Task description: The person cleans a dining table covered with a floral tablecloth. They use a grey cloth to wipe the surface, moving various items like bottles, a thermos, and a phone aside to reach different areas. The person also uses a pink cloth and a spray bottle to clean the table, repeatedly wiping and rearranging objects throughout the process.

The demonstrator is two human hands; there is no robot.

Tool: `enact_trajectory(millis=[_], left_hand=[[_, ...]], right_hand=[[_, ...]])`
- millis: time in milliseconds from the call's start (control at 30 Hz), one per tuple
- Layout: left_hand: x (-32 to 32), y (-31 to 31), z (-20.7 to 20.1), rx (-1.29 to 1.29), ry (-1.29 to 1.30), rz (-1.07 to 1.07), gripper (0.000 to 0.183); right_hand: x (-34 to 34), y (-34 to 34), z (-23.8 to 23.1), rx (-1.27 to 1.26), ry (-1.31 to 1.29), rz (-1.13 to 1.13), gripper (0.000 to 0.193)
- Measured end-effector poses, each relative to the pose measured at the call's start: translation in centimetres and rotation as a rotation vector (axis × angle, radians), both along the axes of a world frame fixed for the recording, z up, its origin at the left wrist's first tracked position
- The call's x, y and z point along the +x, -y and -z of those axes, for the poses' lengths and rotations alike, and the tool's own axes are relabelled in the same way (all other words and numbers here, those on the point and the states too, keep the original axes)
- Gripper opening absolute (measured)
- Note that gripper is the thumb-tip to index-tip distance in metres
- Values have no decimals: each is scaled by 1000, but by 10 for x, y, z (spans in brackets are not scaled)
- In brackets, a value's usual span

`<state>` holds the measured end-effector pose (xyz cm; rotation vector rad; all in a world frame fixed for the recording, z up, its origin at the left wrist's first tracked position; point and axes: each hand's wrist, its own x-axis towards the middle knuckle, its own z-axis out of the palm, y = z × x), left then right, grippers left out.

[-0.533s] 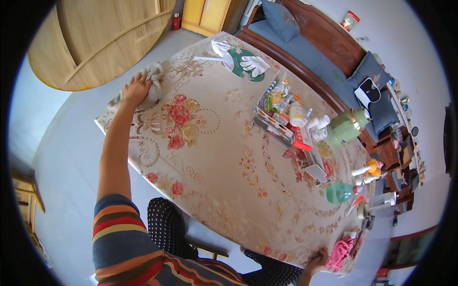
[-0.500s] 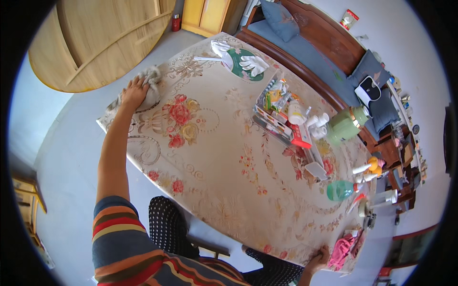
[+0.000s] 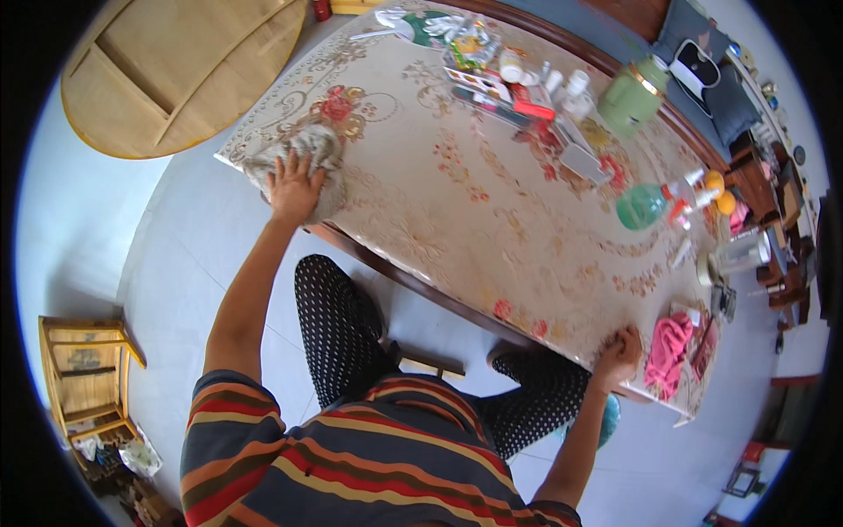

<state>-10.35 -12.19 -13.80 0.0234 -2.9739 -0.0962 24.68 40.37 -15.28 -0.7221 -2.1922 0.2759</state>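
- Left hand (image 3: 297, 189): palm down on a grey-white cloth (image 3: 313, 142), fingers spread, not pinched together. The arm reaches forward and to the person's left.
- Cloth: bunched on the left part of the table, under and around the left hand, at the front edge. Part of it shows beyond the fingertips.
- Right hand (image 3: 620, 354): set at the front edge of the table, well apart from the left hand. Fingers are bent inward; from here I cannot tell whether they pinch anything.
- Pink cloth (image 3: 669, 351): crumpled on the table just beside the right hand, on its right; not touched by it.
- Tablecloth (image 3: 386, 167): pale, with red flowers and tan scrollwork; covers the table top.
- Green bottle (image 3: 641, 207): lying on its side, to the right of the table's middle.
- Green jug (image 3: 630, 98): near the far side, close to some white bottles (image 3: 575, 92).
- White gloves (image 3: 443, 25): at the far end, over a green fan (image 3: 425, 33).
- Round wooden board (image 3: 198, 66): beyond the table's left end.
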Motion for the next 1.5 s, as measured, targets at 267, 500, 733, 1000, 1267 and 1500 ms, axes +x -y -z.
enact_trajectory(millis=[267, 500, 733, 1000, 1267, 1500], left_hand=[[131, -195, -27, -1, -31, 714, 55], [228, -336, -33, 201, 69, 1205, 56], [217, -372, -18, 335, 158, 1364, 53], [62, -265, -16, 232, -58, 933, 48], [-95, -155, -13, 133, -32, 598, 53], [-221, -129, -12, 77, -12, 315, 54]], right_hand=[[-2, 6, -11, 17, -14, -11, 14], [-1, -1, -3, -29, -82, 35, 23], [9, -6, 0, -94, -109, 70, 29], [10, -10, 12, -60, -126, -4, 29], [11, -12, 8, -40, -10, 5, 22], [9, -1, 3, -217, -64, 88, 22]])
